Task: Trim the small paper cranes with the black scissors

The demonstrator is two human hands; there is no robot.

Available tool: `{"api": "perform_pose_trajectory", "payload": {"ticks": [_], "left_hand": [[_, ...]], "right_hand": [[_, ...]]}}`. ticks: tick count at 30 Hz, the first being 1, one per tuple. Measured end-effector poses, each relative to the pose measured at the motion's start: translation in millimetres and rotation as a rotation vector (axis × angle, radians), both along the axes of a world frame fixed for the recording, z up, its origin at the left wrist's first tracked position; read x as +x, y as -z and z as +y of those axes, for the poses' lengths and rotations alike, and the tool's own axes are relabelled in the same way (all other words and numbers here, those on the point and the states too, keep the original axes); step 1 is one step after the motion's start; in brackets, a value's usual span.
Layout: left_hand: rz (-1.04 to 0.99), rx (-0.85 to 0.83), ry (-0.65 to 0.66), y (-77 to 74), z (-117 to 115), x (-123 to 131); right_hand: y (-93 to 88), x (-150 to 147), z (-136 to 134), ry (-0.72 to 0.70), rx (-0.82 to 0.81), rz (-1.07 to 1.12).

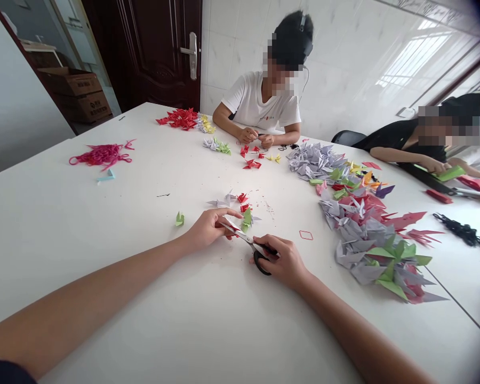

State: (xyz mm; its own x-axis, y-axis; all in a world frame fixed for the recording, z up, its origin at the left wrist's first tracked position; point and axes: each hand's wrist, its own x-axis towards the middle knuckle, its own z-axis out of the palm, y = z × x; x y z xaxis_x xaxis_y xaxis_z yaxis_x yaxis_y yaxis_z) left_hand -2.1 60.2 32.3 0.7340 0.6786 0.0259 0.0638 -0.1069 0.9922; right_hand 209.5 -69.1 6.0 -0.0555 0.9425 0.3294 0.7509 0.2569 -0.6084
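Observation:
My right hand (282,260) grips a pair of scissors (246,238) by its black handles, the blades pointing left toward my left hand. My left hand (208,228) is closed on a small red folded-paper piece, mostly hidden behind its fingers and the blades. Just beyond the scissors stands a green paper crane (246,220). Small red paper cranes (243,198) and a pale grey crane (224,200) lie behind it. Left of my left hand sits another green paper crane (180,219) by itself. A red loop of string (306,235) rests right of my right hand.
A large heap of paper cranes (356,213) spreads along the right. Pink string (103,154) lies at the left, red cranes (181,118) farther back. Black string (462,230) lies far right. Across the white table (144,320) sit two people, hands on small items and green paper.

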Motion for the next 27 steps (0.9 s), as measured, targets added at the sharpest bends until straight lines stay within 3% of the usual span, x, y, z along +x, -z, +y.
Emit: {"api": "perform_pose_trajectory", "payload": {"ticks": [27], "left_hand": [[0.033, 0.010, 0.007, 3.1, 0.9, -1.1]], "right_hand": [[0.4, 0.3, 1.8, 0.015, 0.003, -0.040]]}}
